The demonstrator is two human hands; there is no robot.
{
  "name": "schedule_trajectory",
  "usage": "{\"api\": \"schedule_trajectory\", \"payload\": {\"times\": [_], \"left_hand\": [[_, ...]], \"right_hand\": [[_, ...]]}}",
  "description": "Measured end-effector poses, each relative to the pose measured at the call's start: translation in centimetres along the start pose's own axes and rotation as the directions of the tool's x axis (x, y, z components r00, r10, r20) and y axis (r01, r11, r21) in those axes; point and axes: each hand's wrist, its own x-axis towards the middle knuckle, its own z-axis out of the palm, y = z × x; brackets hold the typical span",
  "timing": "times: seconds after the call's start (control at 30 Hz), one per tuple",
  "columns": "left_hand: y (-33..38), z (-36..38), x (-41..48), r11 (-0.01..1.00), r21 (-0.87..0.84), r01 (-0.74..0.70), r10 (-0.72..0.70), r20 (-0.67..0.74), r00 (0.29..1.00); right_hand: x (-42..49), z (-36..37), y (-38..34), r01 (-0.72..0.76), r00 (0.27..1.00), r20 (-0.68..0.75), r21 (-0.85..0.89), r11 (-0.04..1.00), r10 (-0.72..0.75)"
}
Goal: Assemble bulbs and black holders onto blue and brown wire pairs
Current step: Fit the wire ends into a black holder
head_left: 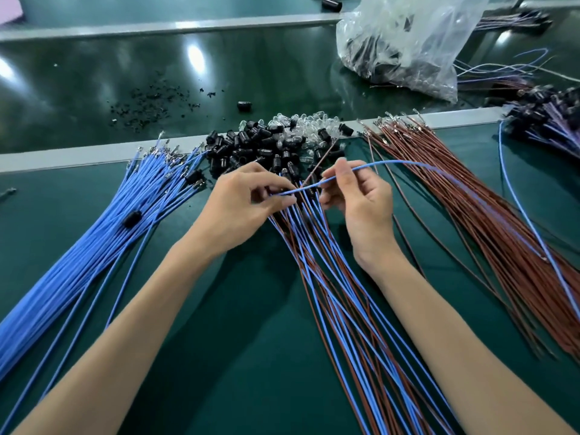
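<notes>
Wires cover most of the green bench (251, 340): a thick bundle of blue wires (94, 233) at the left, a bundle of brown wires (470, 199) at the right, and between the forearms a fan of mixed blue and brown wires (339, 293). Behind them lies the pile of black holders (251, 149), with the clear bulbs (307, 122) just beyond.

The left hand (248, 199) and the right hand (354, 199) both pinch one single blue wire (386, 162), which arcs away over the brown bundle. The right grip is thumb against forefinger, a little back from the wire's end. The left grip is curled fingers closed around the end itself.

To do this step well, I think the right hand should hold close to the terminal, so the wire does not buckle, and feed it straight. The long tail should lie free of the brown bundle.

Whether the left hand also hides a holder I cannot tell, because the fingers cover the terminal. The content of the plastic bag (408, 42) is blurred, and the frame cuts off the near wire ends.
</notes>
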Motion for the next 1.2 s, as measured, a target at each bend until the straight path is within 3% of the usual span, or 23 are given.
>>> {"api": "schedule_trajectory", "payload": {"times": [0.13,0.37,0.6,0.97,1.2], "left_hand": [[0.3,-0.8,0.1,0.974,-0.218,0.066,-0.072,-0.02,0.997],[0.6,-1.6,0.2,0.936,-0.349,0.043,-0.067,-0.056,0.996],[0.6,-1.7,0.3,0.937,-0.349,0.015,-0.044,-0.076,0.996],[0.0,-1.6,0.4,0.999,-0.032,-0.041,0.039,-0.063,0.997],[-0.2,-1.5,0.3,0.999,-0.012,-0.044,0.044,-0.036,0.998]], "right_hand": [[0.2,-0.2,-0.2,-0.013,0.998,-0.064,0.092,0.996,0.019],[0.1,-0.2,-0.8,0.021,1.0,-0.023,0.189,0.982,-0.017],[0.1,-0.1,-1.0,0.021,0.999,-0.054,0.287,0.958,-0.006],[-0.1,0.1,-0.9,0.144,0.988,-0.059,0.067,0.987,-0.14],[-0.2,0.0,-0.9,0.168,0.985,-0.04,0.018,0.986,-0.167]]}}
